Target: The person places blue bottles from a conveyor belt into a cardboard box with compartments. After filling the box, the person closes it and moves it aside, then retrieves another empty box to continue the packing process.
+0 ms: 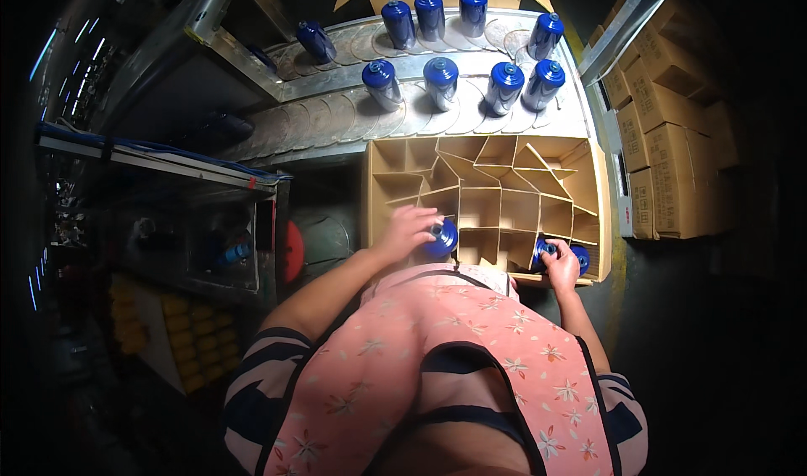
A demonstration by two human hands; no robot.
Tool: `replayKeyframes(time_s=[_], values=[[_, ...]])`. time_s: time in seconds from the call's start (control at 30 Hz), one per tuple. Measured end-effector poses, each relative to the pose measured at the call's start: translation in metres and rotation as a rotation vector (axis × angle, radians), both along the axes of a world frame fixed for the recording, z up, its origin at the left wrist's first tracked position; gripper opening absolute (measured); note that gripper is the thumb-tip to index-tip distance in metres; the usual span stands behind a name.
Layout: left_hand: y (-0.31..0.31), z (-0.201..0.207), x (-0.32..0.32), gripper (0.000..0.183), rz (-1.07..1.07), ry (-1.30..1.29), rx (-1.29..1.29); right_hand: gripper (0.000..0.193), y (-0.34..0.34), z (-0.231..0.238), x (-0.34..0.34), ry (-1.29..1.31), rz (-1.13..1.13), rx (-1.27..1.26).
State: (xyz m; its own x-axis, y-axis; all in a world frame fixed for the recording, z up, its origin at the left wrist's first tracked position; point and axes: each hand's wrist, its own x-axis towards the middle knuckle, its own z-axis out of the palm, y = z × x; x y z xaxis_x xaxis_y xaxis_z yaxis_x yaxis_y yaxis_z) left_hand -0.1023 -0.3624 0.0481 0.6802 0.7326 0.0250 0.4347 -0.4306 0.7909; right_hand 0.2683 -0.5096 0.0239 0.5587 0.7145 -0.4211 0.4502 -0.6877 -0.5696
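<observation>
While the left hand (pixel 407 235) grasps one bottle (pixel 442 240) beneath, the right hand (pixel 561 266) grips another (pixel 539 254).

Glare bleaches the conveyor (pixel 462 124) while the fisheye-bent edges sink into darkness.

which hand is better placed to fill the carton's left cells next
Probably the left hand: it touches a blue bottle in the carton's left half, while the right hand grips another bottle toward the right end.

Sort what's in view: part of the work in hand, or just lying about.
In use:
- left hand, its blue canister
- right hand, its canister
- divided carton
- canisters on the conveyor

Seemingly lying about:
- stacked cartons
- red round object
- yellow objects
</observation>
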Motion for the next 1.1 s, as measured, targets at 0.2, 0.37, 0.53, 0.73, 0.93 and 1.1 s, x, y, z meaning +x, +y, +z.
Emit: replayKeyframes(time_s=[0.2,0.37,0.53,0.73,0.93,1.1], values=[[0.059,0.075,-0.039,0.036,0.497,-0.614,-0.395,0.029,-0.001,-0.002,-0.001,-0.008,0.004,0.004],[0.156,0.084,-0.099,0.037,0.677,-0.768,-0.101,0.026,0.0,-0.011,-0.016,0.063,-0.028,0.098],[0.275,0.026,-0.125,0.034,0.867,-0.418,0.123,0.023,0.02,0.033,-0.023,0.297,-0.077,0.296],[0.372,-0.051,-0.121,0.032,0.938,-0.102,0.183,0.023,0.105,0.138,-0.002,0.321,0.009,0.416],[0.34,-0.072,-0.089,0.044,0.934,-0.453,0.203,0.025,0.232,0.16,-0.001,0.407,0.389,0.667],[0.209,-0.057,-0.091,0.03,1.009,-0.457,-0.222,0.029,0.364,0.109,-0.067,0.778,0.444,0.674]])
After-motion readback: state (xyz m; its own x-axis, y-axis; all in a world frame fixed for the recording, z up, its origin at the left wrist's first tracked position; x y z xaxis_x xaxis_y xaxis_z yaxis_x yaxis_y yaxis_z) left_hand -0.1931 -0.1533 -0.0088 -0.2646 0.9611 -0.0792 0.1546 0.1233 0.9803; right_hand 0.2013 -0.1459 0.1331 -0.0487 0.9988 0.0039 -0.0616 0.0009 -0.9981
